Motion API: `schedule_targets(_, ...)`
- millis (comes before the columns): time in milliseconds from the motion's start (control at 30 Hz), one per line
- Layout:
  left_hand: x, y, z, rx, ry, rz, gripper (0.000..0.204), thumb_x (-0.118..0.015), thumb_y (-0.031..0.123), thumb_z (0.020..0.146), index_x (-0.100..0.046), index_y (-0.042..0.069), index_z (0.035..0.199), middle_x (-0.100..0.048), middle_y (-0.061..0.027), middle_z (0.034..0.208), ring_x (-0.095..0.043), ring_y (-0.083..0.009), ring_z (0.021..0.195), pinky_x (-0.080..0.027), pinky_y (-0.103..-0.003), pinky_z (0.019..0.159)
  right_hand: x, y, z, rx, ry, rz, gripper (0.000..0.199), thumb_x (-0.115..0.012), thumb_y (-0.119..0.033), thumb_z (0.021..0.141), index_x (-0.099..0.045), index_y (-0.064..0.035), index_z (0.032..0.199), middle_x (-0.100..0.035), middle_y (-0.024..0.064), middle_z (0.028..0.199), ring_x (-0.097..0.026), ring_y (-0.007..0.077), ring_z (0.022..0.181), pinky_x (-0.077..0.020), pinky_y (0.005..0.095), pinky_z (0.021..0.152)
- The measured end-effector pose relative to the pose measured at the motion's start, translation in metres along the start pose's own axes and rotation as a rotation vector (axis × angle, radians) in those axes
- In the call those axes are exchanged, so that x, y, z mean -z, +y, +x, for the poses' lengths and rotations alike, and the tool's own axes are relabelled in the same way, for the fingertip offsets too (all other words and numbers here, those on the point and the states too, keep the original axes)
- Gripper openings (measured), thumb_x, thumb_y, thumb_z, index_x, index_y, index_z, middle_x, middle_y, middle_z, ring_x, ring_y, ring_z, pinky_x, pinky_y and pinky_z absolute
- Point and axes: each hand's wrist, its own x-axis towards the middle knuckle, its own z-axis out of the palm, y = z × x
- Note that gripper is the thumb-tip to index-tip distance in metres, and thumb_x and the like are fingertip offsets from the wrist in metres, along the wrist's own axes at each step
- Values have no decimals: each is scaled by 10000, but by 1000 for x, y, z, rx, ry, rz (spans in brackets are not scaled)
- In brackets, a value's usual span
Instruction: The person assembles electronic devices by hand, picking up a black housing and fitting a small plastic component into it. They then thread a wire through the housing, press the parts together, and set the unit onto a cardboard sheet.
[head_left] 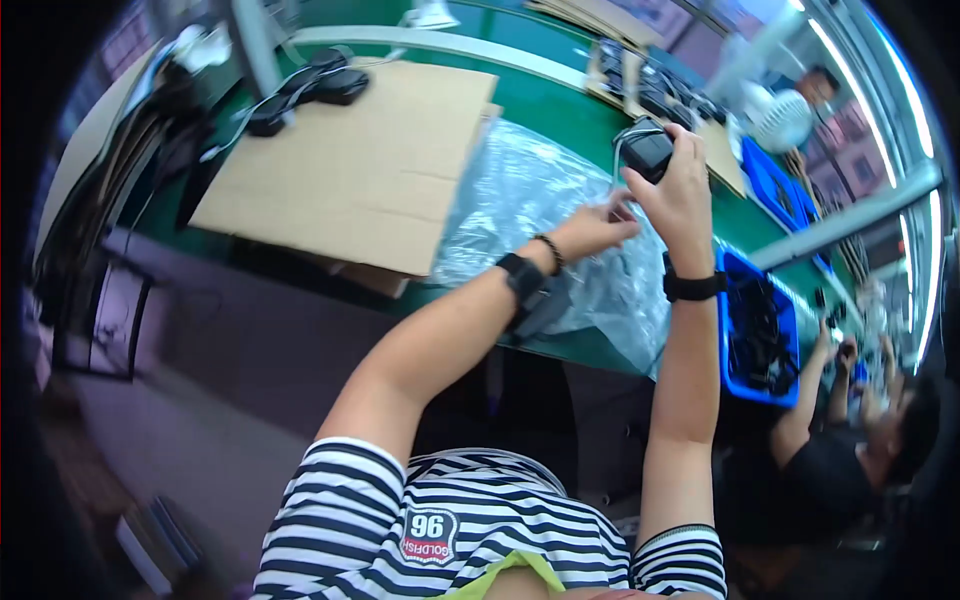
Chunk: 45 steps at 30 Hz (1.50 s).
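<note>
My right hand grips a black power adapter, its fingers wrapped over the right side. A thin grey cable loops off the adapter's left side and runs down toward my left hand. The left fingers are curled and blurred, so whether they pinch the cable does not show. Beneath both hands lies a sheet of clear plastic wrapping on the green table. Left of it rests a flat brown cardboard sheet.
Black adapters with cables lie on the cardboard's far edge. More black adapters sit at the far right. A blue bin of dark parts stands beside my right forearm. A white fan and co-workers are farther right.
</note>
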Motion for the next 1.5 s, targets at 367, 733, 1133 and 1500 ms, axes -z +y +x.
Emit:
schedule_targets(367,6,13,-1,-2,-231,-869,522,-542,345,1005,-384,107,1441,-554,-74,1347,-531,-205,1246,-414,-403,1078,-12,9,-42,-118,23,-238,731,-785,-270,722,-450,-11,1319,-488,166,1238,-558,325,1085,-448,426,851)
schedule_targets(733,23,8,1,31,-33,-785,473,-438,479,1041,-555,96,1293,-628,-116,1254,-623,-228,1151,-525,-399,978,14,3,-77,91,-49,47,498,-713,-157,810,-528,4,1244,-565,176,1204,-586,324,1100,-464,420,895)
schedule_targets(1133,9,12,-5,98,124,-674,448,-495,426,1030,-547,60,1281,-627,-122,1224,-640,-284,1116,-555,-515,947,81,216,-97,-521,-695,-302,172,-673,-128,824,-675,10,926,-698,219,894,-687,364,862,-542,422,775)
schedule_targets(1500,10,5,-3,101,146,-733,418,-553,374,1016,-505,60,1287,-608,-124,1233,-632,-295,1126,-568,-521,912,87,243,-111,-448,-485,-301,320,-663,-84,814,-660,-27,1129,-691,189,875,-685,321,828,-544,414,736)
